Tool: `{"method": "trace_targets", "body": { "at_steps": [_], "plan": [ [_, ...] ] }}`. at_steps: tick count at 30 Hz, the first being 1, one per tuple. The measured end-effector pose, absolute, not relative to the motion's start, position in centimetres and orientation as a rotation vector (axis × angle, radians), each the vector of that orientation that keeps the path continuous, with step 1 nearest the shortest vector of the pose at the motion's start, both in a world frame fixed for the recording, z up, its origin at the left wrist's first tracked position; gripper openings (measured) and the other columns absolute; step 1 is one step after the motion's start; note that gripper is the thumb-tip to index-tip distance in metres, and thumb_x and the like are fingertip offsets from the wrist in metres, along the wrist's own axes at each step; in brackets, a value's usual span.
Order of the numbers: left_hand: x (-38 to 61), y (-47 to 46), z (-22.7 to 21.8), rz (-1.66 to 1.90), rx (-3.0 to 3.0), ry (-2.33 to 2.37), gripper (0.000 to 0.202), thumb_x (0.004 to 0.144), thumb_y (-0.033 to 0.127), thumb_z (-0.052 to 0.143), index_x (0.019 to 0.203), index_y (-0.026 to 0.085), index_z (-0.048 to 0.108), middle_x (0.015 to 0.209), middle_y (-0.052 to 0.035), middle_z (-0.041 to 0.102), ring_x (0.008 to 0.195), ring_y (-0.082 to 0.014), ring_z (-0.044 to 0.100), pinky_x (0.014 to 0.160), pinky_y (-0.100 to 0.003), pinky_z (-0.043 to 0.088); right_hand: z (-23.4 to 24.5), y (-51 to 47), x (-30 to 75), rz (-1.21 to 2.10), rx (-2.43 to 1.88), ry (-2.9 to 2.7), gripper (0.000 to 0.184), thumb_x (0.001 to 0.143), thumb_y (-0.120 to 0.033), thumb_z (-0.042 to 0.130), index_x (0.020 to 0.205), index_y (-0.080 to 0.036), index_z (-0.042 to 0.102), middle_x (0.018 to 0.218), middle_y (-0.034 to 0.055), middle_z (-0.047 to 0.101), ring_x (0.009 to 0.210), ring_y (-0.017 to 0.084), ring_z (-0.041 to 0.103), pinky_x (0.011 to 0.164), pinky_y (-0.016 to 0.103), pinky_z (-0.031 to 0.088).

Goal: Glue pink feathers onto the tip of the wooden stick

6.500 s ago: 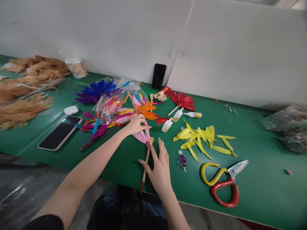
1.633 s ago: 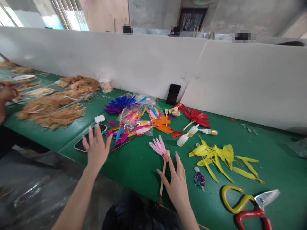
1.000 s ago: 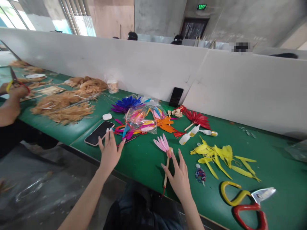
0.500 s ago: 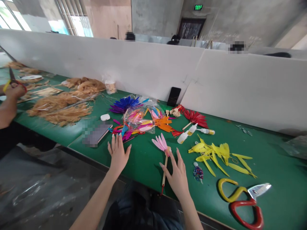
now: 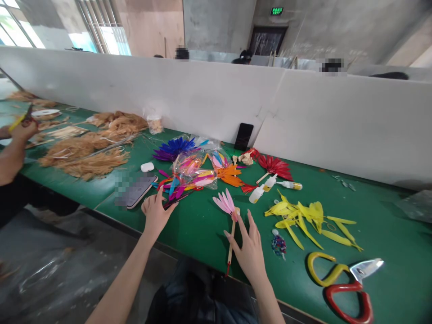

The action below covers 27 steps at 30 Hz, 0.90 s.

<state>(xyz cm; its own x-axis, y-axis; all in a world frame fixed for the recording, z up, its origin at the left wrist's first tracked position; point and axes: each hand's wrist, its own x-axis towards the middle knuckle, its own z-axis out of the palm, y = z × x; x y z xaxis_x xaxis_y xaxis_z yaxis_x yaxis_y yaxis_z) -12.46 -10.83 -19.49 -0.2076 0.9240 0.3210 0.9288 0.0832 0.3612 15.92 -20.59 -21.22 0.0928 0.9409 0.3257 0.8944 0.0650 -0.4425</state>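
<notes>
My left hand [image 5: 157,218] has a slim dark pointed tool [image 5: 177,201] between thumb and fingers, beside the loose coloured feathers [image 5: 175,191]. My right hand [image 5: 250,245] lies with fingers apart over a small pink feather fan [image 5: 225,204] on a wooden stick [image 5: 232,238]. Its index fingertip is at the base of the feathers and the thumb is by the stick. A red cord [image 5: 227,269] hangs from the stick's lower end. Yellow feathers [image 5: 299,216] and a small packet of coloured beads [image 5: 278,244] lie right of my right hand.
Large scissors [image 5: 354,276] with yellow and red handles lie at the right front. Glue bottles [image 5: 258,193], a red feather fan [image 5: 275,167] and a phone [image 5: 141,191] lie on the green table. A white partition [image 5: 202,94] stands behind. A co-worker's hand [image 5: 25,130] holds scissors at left.
My left hand has gone from spread fingers to closing on the slim dark tool, shifting slightly left. My right hand stays by the pink fan. The co-worker's scissors have turned.
</notes>
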Motion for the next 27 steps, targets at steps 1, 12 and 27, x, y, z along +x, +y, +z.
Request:
{"method": "trace_targets", "body": {
  "at_steps": [1, 12, 27],
  "plan": [
    [-12.5, -10.9, -19.5, -0.802, -1.969, -2.285, 0.068, 0.075, 0.048, 0.058, 0.133, 0.017, 0.039, 0.098, -0.0104, 0.060, 0.101, -0.0300, 0.049, 0.088, -0.042, 0.034, -21.2, -20.6, 15.9, 0.110, -1.820, -1.795, 0.063, 0.085, -0.055, 0.044, 0.140, -0.027, 0.029, 0.150, 0.0101, 0.019, 0.133, 0.030, 0.028, 0.102, 0.048, 0.035],
    [-12.4, -9.7, -19.1, -0.805, -1.930, -2.248, 0.026, 0.081, 0.041, 0.055, 0.097, 0.023, 0.064, 0.102, -0.0107, 0.056, 0.106, -0.0297, 0.045, 0.088, -0.040, 0.034, -21.7, -20.4, 16.2, 0.068, -1.766, -1.806, 0.064, 0.085, -0.054, 0.045, 0.141, -0.029, 0.027, 0.150, 0.0103, 0.020, 0.132, 0.032, 0.031, 0.099, 0.049, 0.038],
    [-13.8, -5.3, -18.0, -0.519, -2.352, -2.039, 0.015, 0.082, 0.032, 0.053, 0.082, 0.023, 0.065, 0.104, -0.0073, 0.057, 0.108, -0.0268, 0.043, 0.091, -0.042, 0.032, -21.4, -20.6, 15.9, 0.089, -1.813, -1.795, 0.061, 0.086, -0.053, 0.043, 0.140, -0.027, 0.031, 0.149, 0.0103, 0.021, 0.132, 0.031, 0.030, 0.101, 0.049, 0.036]
  ]
}}
